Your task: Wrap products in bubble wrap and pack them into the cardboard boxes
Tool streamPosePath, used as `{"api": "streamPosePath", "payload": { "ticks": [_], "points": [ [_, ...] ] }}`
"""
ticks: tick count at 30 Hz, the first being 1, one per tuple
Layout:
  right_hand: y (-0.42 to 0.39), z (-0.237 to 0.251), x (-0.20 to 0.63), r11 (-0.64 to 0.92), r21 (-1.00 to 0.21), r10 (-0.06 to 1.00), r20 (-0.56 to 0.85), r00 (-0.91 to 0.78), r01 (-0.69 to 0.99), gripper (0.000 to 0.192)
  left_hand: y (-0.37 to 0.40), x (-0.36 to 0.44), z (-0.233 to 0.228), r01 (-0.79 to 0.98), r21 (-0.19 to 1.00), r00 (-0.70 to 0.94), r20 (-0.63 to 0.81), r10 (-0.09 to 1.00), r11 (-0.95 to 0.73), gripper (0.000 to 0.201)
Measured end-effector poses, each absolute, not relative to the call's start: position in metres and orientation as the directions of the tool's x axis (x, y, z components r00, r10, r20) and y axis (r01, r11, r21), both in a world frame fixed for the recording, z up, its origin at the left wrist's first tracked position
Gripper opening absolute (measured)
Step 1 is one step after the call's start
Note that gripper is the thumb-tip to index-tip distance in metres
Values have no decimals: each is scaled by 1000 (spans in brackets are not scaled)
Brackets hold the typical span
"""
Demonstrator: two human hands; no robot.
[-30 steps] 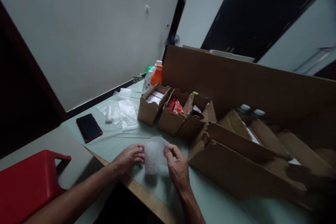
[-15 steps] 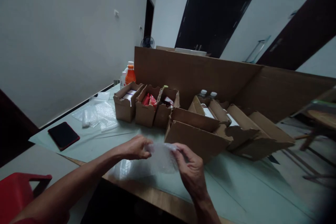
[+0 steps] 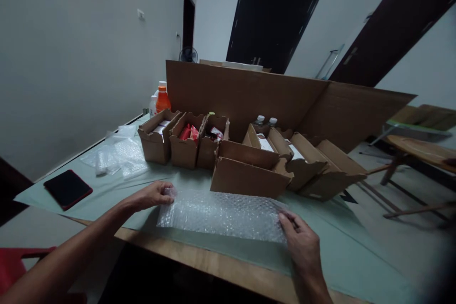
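Note:
A clear sheet of bubble wrap is stretched out lengthwise above the green-covered table, near its front edge. My left hand pinches the sheet's left end between thumb and fingers. At the opposite end, my right hand grips the corner, thumb on top. Just behind the sheet stands a low cardboard bin. More bubble wrap lies loose on the table to the left, beyond my left hand.
Cardboard bins with packets inside line the table, backed by a tall cardboard panel. An orange bottle stands at the back left. A dark tablet or phone lies at the left edge. A wooden stool is off to the right.
My hands have moved apart, and the bubble wrap, bunched between them before, is now spread out wide. The camera view has turned slightly to the right.

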State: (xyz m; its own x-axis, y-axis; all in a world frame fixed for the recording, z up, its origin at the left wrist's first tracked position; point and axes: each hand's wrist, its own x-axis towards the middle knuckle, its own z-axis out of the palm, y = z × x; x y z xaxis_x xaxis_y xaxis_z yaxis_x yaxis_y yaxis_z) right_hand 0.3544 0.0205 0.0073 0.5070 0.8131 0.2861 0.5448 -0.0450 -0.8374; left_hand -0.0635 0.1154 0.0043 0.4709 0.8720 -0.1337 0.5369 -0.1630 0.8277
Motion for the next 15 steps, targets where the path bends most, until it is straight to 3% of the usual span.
{"api": "streamPosePath", "payload": {
  "ticks": [3, 7, 11, 13, 15],
  "points": [
    [13, -20, 372, -126, -757, 825, 279, 491, 642, 52, 119, -52, -8, 632, 747, 349, -37, 936, -207, 42],
    [-2, -28, 386, -134, -586, 822, 385, 420, 799, 56, 111, -39, -11, 706, 648, 250, 149, 957, -285, 56],
    [14, -17, 336, 94, -492, 850, 492, 188, 865, 36, 100, -8, -8, 704, 462, 391, 382, 837, -540, 39],
    [31, -18, 286, 234, -432, 883, 469, -5, 871, 32, 95, 12, -15, 680, 387, 503, 371, 780, -623, 36],
    [44, -25, 239, 332, -373, 914, 355, -197, 866, 39, 91, 26, -27, 699, 340, 570, 266, 777, -629, 39]
  ]
}}
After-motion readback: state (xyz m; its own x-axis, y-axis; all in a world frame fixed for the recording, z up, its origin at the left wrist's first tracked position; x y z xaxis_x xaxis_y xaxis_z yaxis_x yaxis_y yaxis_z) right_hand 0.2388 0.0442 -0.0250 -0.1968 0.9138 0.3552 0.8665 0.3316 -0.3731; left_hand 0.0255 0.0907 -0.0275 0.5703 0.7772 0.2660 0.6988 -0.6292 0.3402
